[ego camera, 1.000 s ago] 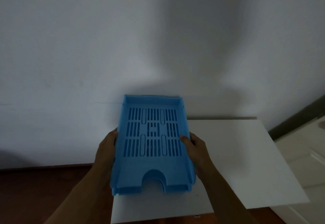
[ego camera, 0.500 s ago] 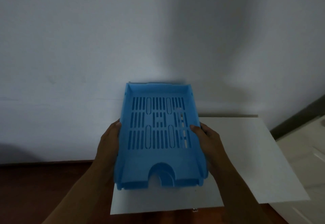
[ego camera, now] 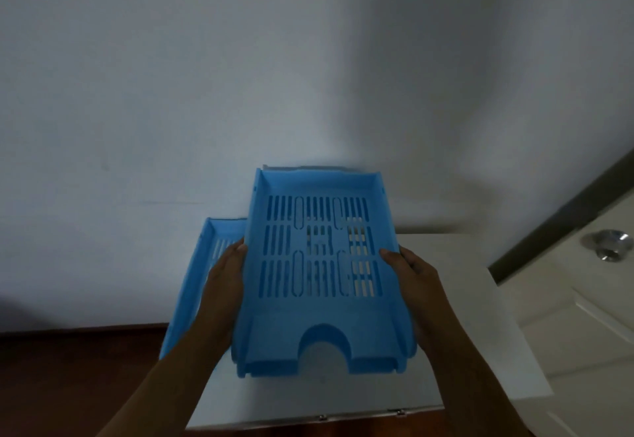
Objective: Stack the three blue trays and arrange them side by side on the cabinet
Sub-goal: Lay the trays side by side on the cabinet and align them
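I hold a blue slotted tray point(ego camera: 322, 323) above the white cabinet top point(ego camera: 480, 326), tilted with its far end raised toward the wall. My left hand point(ego camera: 226, 285) grips its left rim and my right hand point(ego camera: 415, 275) grips its right rim. A second edge under its front hints at another tray nested beneath, but I cannot tell for sure. One more blue tray point(ego camera: 195, 282) lies on the cabinet's left part, mostly hidden behind my left forearm and the held tray.
A plain white wall point(ego camera: 240, 93) stands right behind the cabinet. A white door with a metal knob point(ego camera: 609, 242) is at the right. Dark wooden floor point(ego camera: 75, 378) shows at the lower left, beyond the cabinet's left edge.
I have lifted the tray and carried it to the right, which uncovers another blue tray left on the cabinet's left part. Both hands keep their grip on the rims.
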